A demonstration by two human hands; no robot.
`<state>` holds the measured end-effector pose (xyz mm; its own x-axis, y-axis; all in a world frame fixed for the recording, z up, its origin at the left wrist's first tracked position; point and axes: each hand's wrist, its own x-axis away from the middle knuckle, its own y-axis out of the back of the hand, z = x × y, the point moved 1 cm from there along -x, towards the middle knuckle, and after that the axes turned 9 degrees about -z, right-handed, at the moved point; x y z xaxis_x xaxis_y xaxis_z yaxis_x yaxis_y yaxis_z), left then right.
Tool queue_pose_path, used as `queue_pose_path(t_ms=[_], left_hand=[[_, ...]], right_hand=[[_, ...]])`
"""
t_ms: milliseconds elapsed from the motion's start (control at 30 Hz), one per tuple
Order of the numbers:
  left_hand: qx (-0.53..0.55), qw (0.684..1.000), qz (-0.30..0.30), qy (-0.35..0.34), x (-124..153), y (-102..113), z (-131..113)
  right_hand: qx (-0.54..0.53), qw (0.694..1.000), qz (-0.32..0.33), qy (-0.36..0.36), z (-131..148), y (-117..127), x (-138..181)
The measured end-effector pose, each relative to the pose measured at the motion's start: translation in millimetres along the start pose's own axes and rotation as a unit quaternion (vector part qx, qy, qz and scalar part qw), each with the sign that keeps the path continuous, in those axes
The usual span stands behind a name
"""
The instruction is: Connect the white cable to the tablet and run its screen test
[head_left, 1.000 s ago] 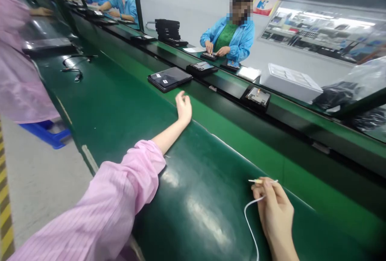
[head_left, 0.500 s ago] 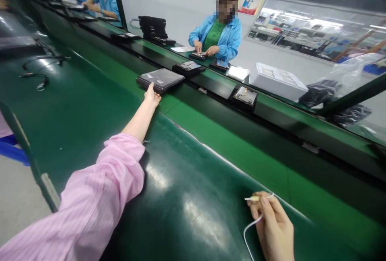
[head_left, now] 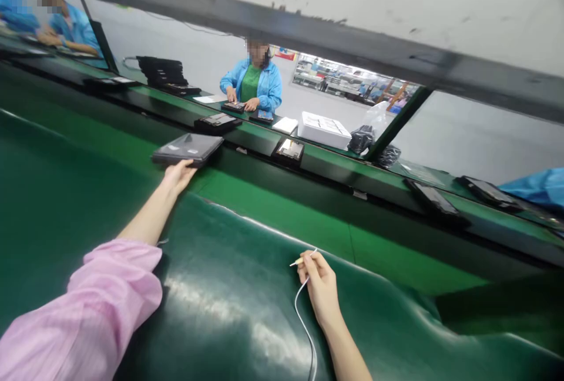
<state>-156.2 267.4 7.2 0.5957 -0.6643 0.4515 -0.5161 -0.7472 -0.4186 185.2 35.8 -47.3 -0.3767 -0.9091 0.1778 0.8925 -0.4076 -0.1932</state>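
At the near edge of the conveyor line, my left hand [head_left: 178, 176] has its fingers closed at the near side of a dark flat case [head_left: 189, 149] with small white labels on top. Part of the grip is hidden by the case and the hand itself. Lower down, above the green mat [head_left: 211, 287], my right hand [head_left: 321, 281] pinches the end of a thin white cable [head_left: 300, 310]. A yellowish piece with a slim metal tip [head_left: 294, 263] sticks out leftward from those fingers, and the cable hangs down below.
Black trays with flat device parts sit along the line, such as one tray [head_left: 288, 151] and another [head_left: 436, 200]. Across it a person in blue [head_left: 251, 84] works beside a white box [head_left: 325, 130] and stacked black trays [head_left: 162, 71]. A grey beam [head_left: 308, 29] crosses overhead.
The view has swung right and tilted, so everything sits further left in it. My left hand has slid from over the case's near edge to lower against it. My right hand still pinches the cable.
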Motion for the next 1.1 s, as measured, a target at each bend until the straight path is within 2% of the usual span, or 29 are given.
queue_pose_path(t_ms=[200,300,400,500,600,700,767,833,1000,1100], left_hand=[[-0.044,0.997,0.048,0.039,74.6,35.5,16.9],[-0.062,0.994,0.075,0.058,120.9,60.6,24.4],[-0.075,0.990,0.096,0.074,173.1,88.5,35.1],[-0.098,0.985,0.104,0.102,233.5,122.2,54.0],[-0.125,0.976,0.106,0.143,294.7,153.9,76.7],[-0.136,0.971,0.097,0.170,337.6,170.5,88.5],[-0.132,0.970,0.097,0.178,349.1,171.9,87.4],[-0.125,0.970,0.104,0.181,348.1,168.3,82.5],[-0.106,0.970,0.132,0.173,333.1,154.7,73.6],[-0.097,0.969,0.140,0.179,344.2,156.4,73.7]], right_hand=[[-0.044,0.999,0.001,0.023,-0.3,-4.4,-2.5],[-0.060,0.997,-0.033,0.039,2.7,-8.0,-2.0],[-0.074,0.991,-0.093,0.061,7.1,-6.1,2.0],[-0.074,0.982,-0.156,0.073,12.0,8.6,13.8],[-0.061,0.977,-0.192,0.064,16.6,36.4,27.7],[-0.042,0.974,-0.211,0.074,20.2,64.7,34.6],[-0.037,0.970,-0.219,0.096,21.6,76.1,35.3],[-0.034,0.970,-0.216,0.109,21.8,80.1,34.9],[-0.008,0.979,-0.177,0.101,20.2,76.3,33.1],[-0.023,0.978,-0.184,0.096,20.2,76.6,31.2]])
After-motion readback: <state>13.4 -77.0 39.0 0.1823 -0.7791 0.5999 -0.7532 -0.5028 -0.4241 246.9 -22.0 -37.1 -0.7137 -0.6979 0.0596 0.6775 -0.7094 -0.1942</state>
